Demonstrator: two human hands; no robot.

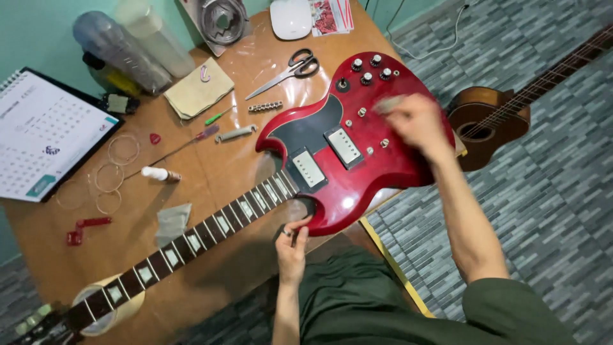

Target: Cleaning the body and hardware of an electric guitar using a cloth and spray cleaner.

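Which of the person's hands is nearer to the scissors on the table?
Right. The right hand rests on the red guitar body, just right of the scissors. The left hand grips the body's lower horn, much farther down the table.

scissors [295, 69] lie open-handled at upper centre of the frame on the wooden table [211, 172], with a small white device [290, 18] above them near the top edge. a beige folded cloth [199, 89] sits left of the scissors, and two clear plastic bottles [131, 48] lie at upper left. a calendar [45, 134] fills the left edge, coiled strings [115, 169] just to its right. a red-handled screwdriver [188, 142] lies mid-left, a roll of tape [108, 306] at lower left. an acoustic guitar [498, 118] rests on the grey patterned floor [549, 204] at right.
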